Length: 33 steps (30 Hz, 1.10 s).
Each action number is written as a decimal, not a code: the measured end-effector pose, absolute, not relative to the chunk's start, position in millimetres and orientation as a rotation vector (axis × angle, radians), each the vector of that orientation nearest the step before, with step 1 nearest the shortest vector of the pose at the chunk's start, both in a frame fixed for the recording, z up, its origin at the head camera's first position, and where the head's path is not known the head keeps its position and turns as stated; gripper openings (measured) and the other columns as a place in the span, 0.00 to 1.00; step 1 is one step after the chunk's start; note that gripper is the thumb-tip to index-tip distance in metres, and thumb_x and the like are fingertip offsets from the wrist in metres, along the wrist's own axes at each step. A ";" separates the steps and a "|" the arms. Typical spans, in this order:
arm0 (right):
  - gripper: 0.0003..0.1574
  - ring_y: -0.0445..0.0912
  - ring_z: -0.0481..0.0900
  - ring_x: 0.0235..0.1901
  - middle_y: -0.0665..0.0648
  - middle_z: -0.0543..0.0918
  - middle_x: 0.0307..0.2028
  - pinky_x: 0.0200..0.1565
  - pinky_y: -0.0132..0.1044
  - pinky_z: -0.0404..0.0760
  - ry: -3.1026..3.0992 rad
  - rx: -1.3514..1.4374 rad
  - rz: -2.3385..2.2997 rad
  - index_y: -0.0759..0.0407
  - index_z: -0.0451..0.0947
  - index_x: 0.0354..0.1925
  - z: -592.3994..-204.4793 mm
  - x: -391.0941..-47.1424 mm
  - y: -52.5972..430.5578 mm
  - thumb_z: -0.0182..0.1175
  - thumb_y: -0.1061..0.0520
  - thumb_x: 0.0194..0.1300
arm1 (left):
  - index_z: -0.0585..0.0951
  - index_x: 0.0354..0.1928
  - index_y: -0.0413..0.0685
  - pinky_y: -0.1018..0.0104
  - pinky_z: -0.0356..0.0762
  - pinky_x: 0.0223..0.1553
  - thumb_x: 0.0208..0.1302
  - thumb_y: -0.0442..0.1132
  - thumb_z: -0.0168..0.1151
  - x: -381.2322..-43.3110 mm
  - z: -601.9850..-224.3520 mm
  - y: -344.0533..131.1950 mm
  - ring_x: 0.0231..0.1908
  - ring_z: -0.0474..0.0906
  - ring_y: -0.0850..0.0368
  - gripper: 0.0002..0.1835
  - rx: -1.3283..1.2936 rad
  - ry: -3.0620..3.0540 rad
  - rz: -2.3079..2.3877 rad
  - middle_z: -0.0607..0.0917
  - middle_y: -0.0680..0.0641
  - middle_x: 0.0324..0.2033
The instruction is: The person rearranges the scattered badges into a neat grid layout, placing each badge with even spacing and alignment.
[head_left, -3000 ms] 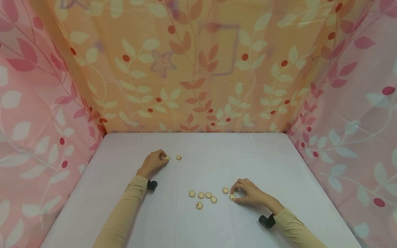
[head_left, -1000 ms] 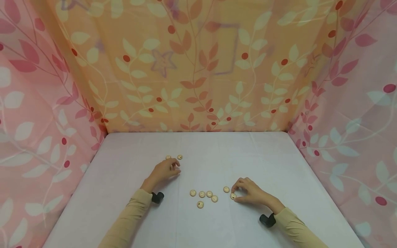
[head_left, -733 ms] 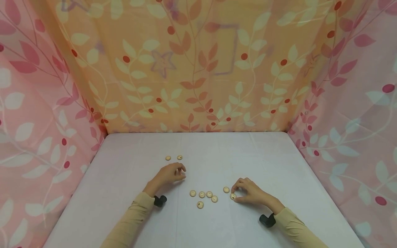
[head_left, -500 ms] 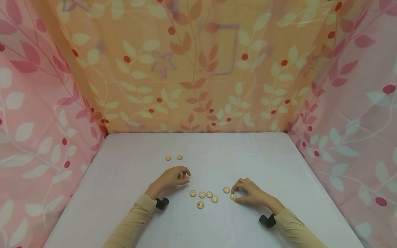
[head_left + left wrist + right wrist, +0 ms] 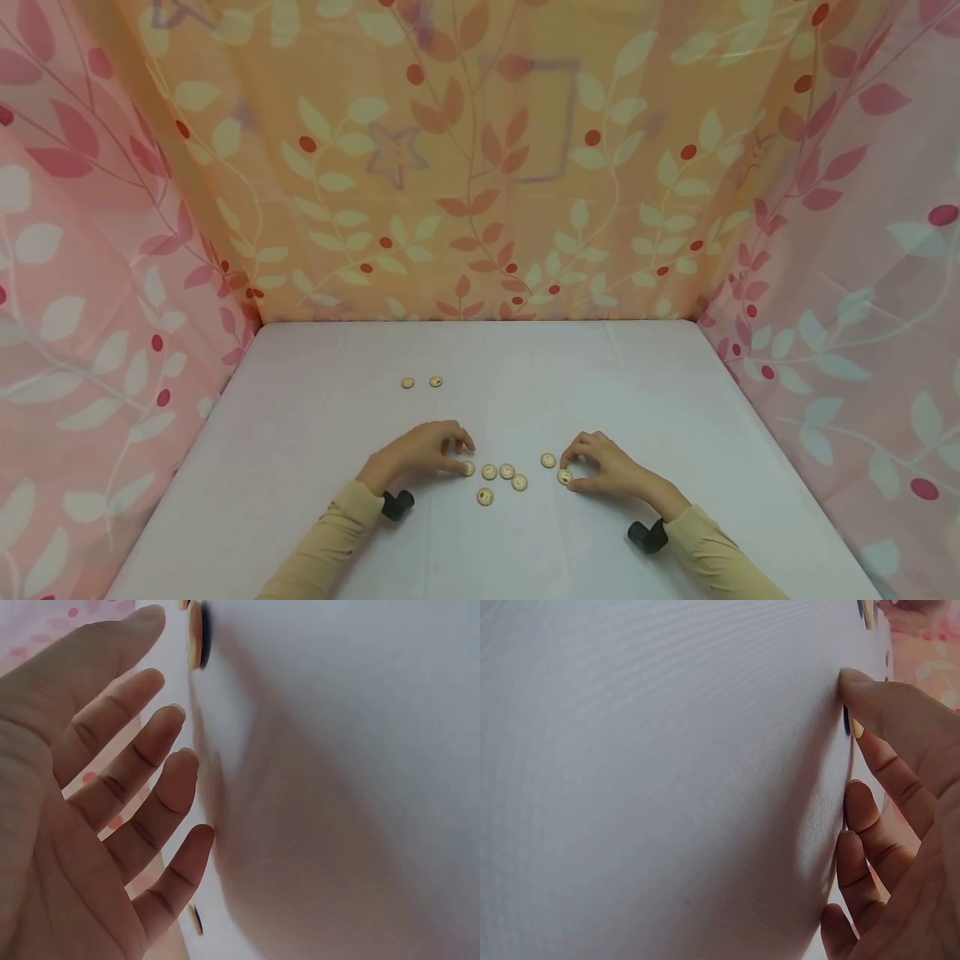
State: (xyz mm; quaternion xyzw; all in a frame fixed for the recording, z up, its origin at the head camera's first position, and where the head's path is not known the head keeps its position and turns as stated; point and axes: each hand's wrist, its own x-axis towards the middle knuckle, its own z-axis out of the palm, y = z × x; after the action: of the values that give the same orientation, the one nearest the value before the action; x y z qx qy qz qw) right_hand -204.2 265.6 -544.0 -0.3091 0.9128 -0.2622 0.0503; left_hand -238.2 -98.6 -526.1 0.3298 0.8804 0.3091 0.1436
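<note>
Small round tan discs with dark markings, like wooden tokens, lie on the white table. My right hand (image 5: 611,468) pinches the rightmost disc (image 5: 565,477) between thumb and index finger. The right wrist view shows that disc's tan edge (image 5: 857,728) and dark underside between them. My left hand (image 5: 420,450) hovers at the leftmost disc (image 5: 469,468) of the middle group, its thumb tip overlapping it in the head view. In the left wrist view its fingers (image 5: 169,780) are spread and loosely bent, holding nothing, with a dark-backed disc (image 5: 195,636) just beyond the thumb.
Between the hands lie several more discs (image 5: 489,472), with one disc (image 5: 485,497) nearer the front. Another disc (image 5: 548,460) sits beside my right fingertips. Two discs (image 5: 436,381) lie farther back. Flowered cloth (image 5: 465,208) hangs behind and on both sides of the white table (image 5: 570,375).
My left hand has let go of the back-left disc and moved right and toward the front, to the middle group. My right hand has stayed on its disc.
</note>
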 end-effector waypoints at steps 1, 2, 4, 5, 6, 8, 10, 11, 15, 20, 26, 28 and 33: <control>0.13 0.40 0.65 0.42 0.39 0.74 0.38 0.44 0.40 0.66 2.780 -0.942 -0.799 0.38 0.77 0.37 -544.0 -204.1 265.5 0.67 0.43 0.52 | 0.81 0.42 0.59 0.72 0.68 0.31 0.51 0.50 0.69 -237.5 -527.1 -97.9 0.28 0.70 0.64 0.15 0.962 2.545 0.875 0.78 0.56 0.33; 0.13 0.40 0.65 0.42 0.39 0.74 0.38 0.44 0.40 0.66 2.779 -0.942 -0.799 0.38 0.77 0.37 -544.0 -204.1 265.5 0.67 0.43 0.52 | 0.81 0.41 0.59 0.72 0.68 0.31 0.50 0.50 0.70 -236.8 -527.8 -97.3 0.28 0.70 0.64 0.15 0.978 2.550 0.864 0.78 0.56 0.33; 0.13 0.40 0.65 0.42 0.39 0.74 0.38 0.45 0.41 0.66 2.781 -0.944 -0.801 0.38 0.77 0.37 -543.8 -204.0 265.3 0.67 0.43 0.52 | 0.81 0.41 0.60 0.73 0.68 0.31 0.51 0.50 0.69 -235.6 -528.6 -96.2 0.28 0.70 0.64 0.14 1.013 2.565 0.829 0.78 0.58 0.33; 0.13 0.40 0.65 0.42 0.39 0.74 0.39 0.45 0.41 0.66 2.782 -0.945 -0.801 0.38 0.77 0.37 -543.7 -204.0 265.2 0.67 0.43 0.52 | 0.81 0.40 0.60 0.74 0.68 0.31 0.50 0.49 0.70 -235.1 -528.7 -95.7 0.29 0.71 0.63 0.14 1.030 2.570 0.814 0.78 0.58 0.33; 0.13 0.40 0.65 0.42 0.39 0.74 0.39 0.45 0.41 0.66 2.783 -0.946 -0.801 0.39 0.77 0.37 -543.6 -203.9 265.1 0.67 0.43 0.52 | 0.81 0.40 0.60 0.74 0.68 0.31 0.50 0.49 0.70 -234.4 -528.4 -95.3 0.28 0.71 0.63 0.14 1.042 2.572 0.805 0.78 0.58 0.33; 0.13 0.40 0.65 0.42 0.39 0.74 0.39 0.45 0.41 0.66 2.783 -0.945 -0.801 0.38 0.77 0.38 -543.4 -203.8 264.9 0.67 0.43 0.53 | 0.81 0.39 0.60 0.74 0.68 0.31 0.49 0.48 0.70 -233.1 -527.4 -94.6 0.29 0.72 0.62 0.14 1.053 2.575 0.786 0.78 0.58 0.33; 0.13 0.40 0.65 0.43 0.38 0.74 0.39 0.45 0.41 0.67 2.784 -0.945 -0.800 0.38 0.77 0.38 -543.5 -203.8 264.9 0.66 0.42 0.53 | 0.82 0.39 0.59 0.74 0.67 0.31 0.49 0.47 0.71 -231.8 -525.9 -94.1 0.29 0.72 0.61 0.13 1.056 2.573 0.775 0.78 0.58 0.33; 0.13 0.40 0.65 0.43 0.38 0.74 0.39 0.45 0.41 0.67 2.785 -0.945 -0.798 0.38 0.77 0.38 -543.6 -203.9 264.9 0.66 0.42 0.53 | 0.82 0.38 0.59 0.74 0.67 0.32 0.49 0.47 0.71 -231.2 -525.2 -94.0 0.29 0.72 0.61 0.13 1.056 2.574 0.769 0.78 0.58 0.33; 0.13 0.40 0.66 0.42 0.38 0.74 0.39 0.45 0.41 0.67 2.784 -0.942 -0.801 0.38 0.77 0.38 -544.1 -204.2 265.2 0.67 0.42 0.52 | 0.82 0.38 0.59 0.73 0.67 0.33 0.49 0.47 0.71 -229.8 -523.4 -94.0 0.29 0.72 0.61 0.13 1.060 2.584 0.746 0.78 0.59 0.34; 0.13 0.40 0.66 0.42 0.38 0.74 0.38 0.45 0.40 0.67 2.783 -0.934 -0.803 0.37 0.77 0.37 -544.2 -204.8 265.2 0.67 0.44 0.52 | 0.81 0.37 0.60 0.73 0.67 0.34 0.50 0.46 0.70 -229.4 -525.0 -93.9 0.29 0.72 0.62 0.11 1.065 2.585 0.744 0.78 0.60 0.34; 0.13 0.40 0.66 0.42 0.38 0.75 0.38 0.45 0.40 0.67 2.783 -0.939 -0.809 0.38 0.77 0.37 -543.6 -204.3 264.7 0.67 0.44 0.52 | 0.81 0.36 0.61 0.74 0.68 0.33 0.50 0.46 0.70 -228.7 -526.0 -93.3 0.31 0.71 0.63 0.10 1.041 2.587 0.765 0.78 0.60 0.33; 0.13 0.41 0.66 0.42 0.39 0.75 0.38 0.45 0.40 0.67 2.784 -0.940 -0.811 0.38 0.77 0.37 -543.3 -204.2 264.5 0.67 0.44 0.52 | 0.81 0.36 0.61 0.73 0.67 0.35 0.50 0.46 0.70 -228.6 -526.4 -93.0 0.31 0.71 0.64 0.10 1.030 2.594 0.759 0.78 0.61 0.33; 0.13 0.41 0.66 0.42 0.38 0.74 0.39 0.45 0.40 0.67 2.790 -0.955 -0.800 0.38 0.77 0.38 -544.4 -204.5 264.6 0.67 0.44 0.52 | 0.80 0.35 0.61 0.71 0.67 0.37 0.49 0.47 0.70 -230.3 -527.5 -93.1 0.30 0.69 0.66 0.10 1.017 2.600 0.752 0.77 0.60 0.32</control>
State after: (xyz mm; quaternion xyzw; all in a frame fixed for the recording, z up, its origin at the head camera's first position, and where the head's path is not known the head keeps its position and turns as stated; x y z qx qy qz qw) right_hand -204.5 264.6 -544.4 -0.3123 0.9122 -0.2617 0.0431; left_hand -230.3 -93.1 -527.5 0.3491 0.8921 0.2581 0.1249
